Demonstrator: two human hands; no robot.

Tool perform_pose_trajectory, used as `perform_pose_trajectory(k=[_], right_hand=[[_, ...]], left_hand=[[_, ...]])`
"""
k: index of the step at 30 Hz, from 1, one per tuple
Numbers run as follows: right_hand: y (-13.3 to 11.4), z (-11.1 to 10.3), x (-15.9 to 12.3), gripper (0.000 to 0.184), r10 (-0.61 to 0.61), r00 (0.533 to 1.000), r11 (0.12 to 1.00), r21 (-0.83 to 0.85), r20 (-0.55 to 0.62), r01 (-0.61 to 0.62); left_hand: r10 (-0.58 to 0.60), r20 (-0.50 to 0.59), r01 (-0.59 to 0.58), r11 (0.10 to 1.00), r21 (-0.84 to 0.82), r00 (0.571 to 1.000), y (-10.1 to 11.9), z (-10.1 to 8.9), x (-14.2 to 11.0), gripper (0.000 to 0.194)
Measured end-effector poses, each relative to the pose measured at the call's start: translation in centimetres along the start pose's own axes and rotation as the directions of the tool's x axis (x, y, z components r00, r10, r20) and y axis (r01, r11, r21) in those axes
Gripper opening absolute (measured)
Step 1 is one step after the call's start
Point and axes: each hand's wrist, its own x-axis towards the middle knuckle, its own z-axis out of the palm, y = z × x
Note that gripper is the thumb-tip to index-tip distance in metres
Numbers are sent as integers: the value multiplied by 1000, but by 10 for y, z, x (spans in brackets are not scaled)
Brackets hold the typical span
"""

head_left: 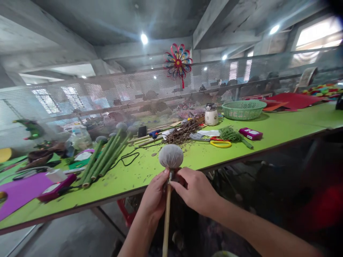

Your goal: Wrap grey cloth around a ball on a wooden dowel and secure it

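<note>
I hold a thin wooden stick (166, 221) upright, topped with a round grey cloth ball (170, 156). My left hand (155, 194) is closed round the stick just under the ball. My right hand (194, 189) pinches the neck of the ball from the right, fingers pressed together on it. Both hands are in front of the near edge of the green table (150, 171). Several finished green-wrapped stems with grey heads (104, 157) lie on the table to the left.
On the table lie a pile of dry twigs (184, 132), yellow-handled scissors (218, 142), a coil of green cord (230, 135), a pink box (250, 134), a green basket (243, 109), a white jar (211, 115), a black cable (128, 157) and purple sheet (21, 191). Perforated mesh screen behind.
</note>
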Motion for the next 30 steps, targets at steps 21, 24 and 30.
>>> perform_pose_trajectory(k=[21,24,30], right_hand=[[35,4,14,27,-180,966,968,208,185,141],[38,5,14,29,-34,973,926,373,230,-56],[30,9,12,33,91,972,895,410,217,-176]], left_hand=[[-87,-220,45,980,-192,972,-14,0,6,13],[-77,-180,48,985,-163,981,-15,-1,8,12],[-13,-85,3,993,-116,996,-19,-3,14,20]])
